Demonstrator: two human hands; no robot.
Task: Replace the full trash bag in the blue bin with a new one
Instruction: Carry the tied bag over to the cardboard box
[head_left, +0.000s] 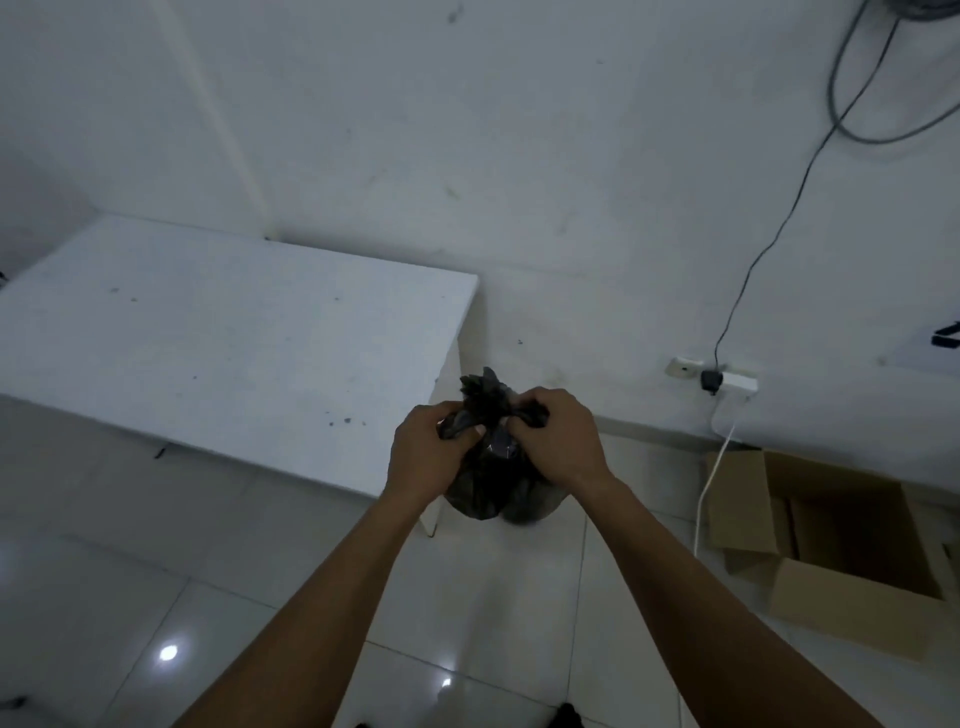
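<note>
Trash bag (491, 478), black and bulging, sits in mid-frame in front of the worktop's near right corner, with its gathered neck held up between both hands; whether its base touches the floor cannot be told. White wall (519, 156) fills the upper half of the view, scuffed in places, and a pale glossy tiled floor (208, 597) spreads below it, showing two bright light reflections. The white worktop (218, 332) stands against the wall on the left, bare and lightly speckled. An open cardboard box (841, 530) lies on the floor at the right, its inside in shadow and its contents hard to make out. A dark cable (769, 249) hangs down the wall to a plug in a white power strip (737, 382). The left hand (426, 452) is closed on one twisted end of the bag's neck, and the right hand (556, 436) is closed on the other. The blue bin is out of view.
</note>
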